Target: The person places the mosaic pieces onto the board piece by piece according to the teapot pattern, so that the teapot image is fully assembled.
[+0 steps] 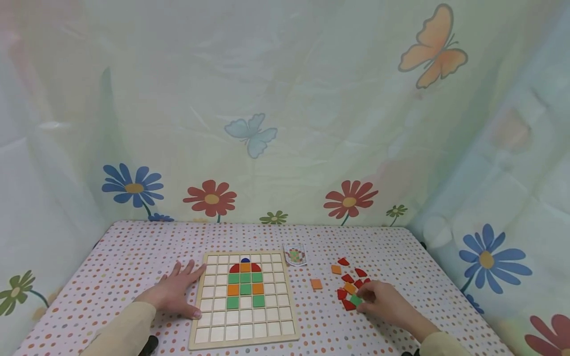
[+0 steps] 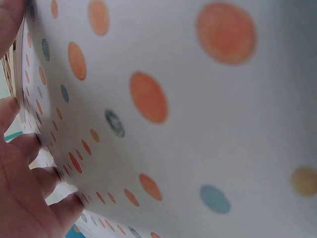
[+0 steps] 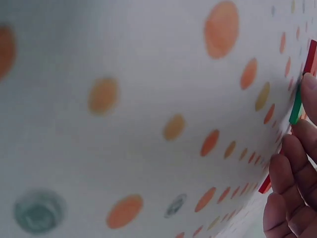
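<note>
A wooden grid board (image 1: 294, 326) lies on the table. Square tiles on it, such as a green tile (image 1: 245, 289), an orange tile (image 1: 233, 290) and red quarter-round pieces (image 1: 234, 268), form a figure topped by a blue piece (image 1: 245, 260). At the board's left edge rests my left hand (image 1: 174, 290), fingers spread, thumb and fingertips right at the frame. My right hand (image 1: 384, 302) is over the loose pieces at the right. Its thumb and a finger pinch a green square tile (image 3: 296, 105) at the pile's near side. Red pieces (image 1: 349, 305) lie beside that tile.
A small picture card (image 1: 295, 255) in a clear sleeve sits by the board's upper right corner. Between board and pile lies a lone orange tile (image 1: 316, 284). Another orange tile (image 1: 336, 269) and a red piece (image 1: 343, 261) lie behind the pile. A printed curtain (image 1: 303, 163) hangs behind the dotted table.
</note>
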The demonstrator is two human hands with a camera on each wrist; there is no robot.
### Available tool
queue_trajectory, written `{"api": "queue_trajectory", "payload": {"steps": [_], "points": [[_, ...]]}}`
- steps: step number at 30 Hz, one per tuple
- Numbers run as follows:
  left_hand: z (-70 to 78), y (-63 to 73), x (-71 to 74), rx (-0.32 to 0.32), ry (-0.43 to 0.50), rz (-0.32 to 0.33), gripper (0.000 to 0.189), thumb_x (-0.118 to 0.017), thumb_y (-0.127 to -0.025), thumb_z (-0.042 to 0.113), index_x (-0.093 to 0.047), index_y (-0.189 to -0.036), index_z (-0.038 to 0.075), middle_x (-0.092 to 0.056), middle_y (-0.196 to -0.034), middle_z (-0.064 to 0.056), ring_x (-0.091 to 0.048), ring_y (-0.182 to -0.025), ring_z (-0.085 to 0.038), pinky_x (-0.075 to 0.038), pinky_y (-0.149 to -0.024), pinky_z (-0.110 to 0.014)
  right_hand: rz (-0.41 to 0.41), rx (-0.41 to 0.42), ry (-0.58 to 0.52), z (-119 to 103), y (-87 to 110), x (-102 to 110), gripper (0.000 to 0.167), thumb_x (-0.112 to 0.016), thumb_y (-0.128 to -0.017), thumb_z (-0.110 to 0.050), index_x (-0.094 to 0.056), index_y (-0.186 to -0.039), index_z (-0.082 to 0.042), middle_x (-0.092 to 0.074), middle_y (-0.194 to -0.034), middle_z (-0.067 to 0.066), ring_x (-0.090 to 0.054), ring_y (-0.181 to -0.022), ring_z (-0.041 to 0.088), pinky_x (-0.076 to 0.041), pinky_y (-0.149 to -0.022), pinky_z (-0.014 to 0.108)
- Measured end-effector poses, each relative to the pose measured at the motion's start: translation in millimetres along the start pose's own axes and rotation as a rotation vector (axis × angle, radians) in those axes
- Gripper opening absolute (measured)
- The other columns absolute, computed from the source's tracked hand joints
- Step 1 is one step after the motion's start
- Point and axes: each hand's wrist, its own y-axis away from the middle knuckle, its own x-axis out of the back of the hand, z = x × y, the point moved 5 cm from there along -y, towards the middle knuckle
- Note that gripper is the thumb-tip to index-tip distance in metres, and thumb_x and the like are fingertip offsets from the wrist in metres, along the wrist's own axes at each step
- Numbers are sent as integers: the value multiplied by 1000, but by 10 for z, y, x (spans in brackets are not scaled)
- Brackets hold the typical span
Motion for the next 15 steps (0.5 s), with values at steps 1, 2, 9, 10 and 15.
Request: {"api": "queue_trajectory", "payload": {"steps": [1,2,9,10,15], "points": [[-4,-3,-4,1,2,-1,114,-93,-70,40,-32,-160,5,-15,-164,-37,-2,-148,-66,-11,-113,-83,-1,3,3,-4,-3,-2,27,-87,-80,-18,-74,-102,-8,-69,-93,-3,-62,-86,11,-57,-80,37],[-5,-4,-6,3,4,-1,114,-93,-70,40,-32,-160,5,-15,-164,-37,-2,-149,-66,-11,-113,-83,-1,6,6,-6,-6,-4,26,-86,-81,-17,-74,-102,-8,-68,-93,-3,-61,-85,11,-57,-79,37],[0,1,-12,7,5,-1,113,-93,-70,39,-33,-159,5,-15,-164,-37,-2,-148,-66,-11,-113,-82,-5,-2,16,16,-10,4,23,-83,-83,-11,-72,-102,-7,-69,-94,-3,-62,-86,11,-58,-80,36],[8,8,-6,4,7,-1,112,-93,-70,38,-33,-159,5,-15,-164,-37,-2,-148,-66,-11,-113,-82,-5,-1,15,19,-7,8,23,-83,-83,-10,-72,-102,-7,-69,-94,-2,-62,-87,11,-58,-80,36],[28,40,8,-17,4,2,110,-93,-72,36,-33,-159,3,-15,-163,-38,-2,-147,-67,-11,-112,-83,-4,2,11,17,4,19,20,-82,-85,-9,-72,-102,-5,-68,-93,-2,-61,-85,11,-57,-78,36]]}}
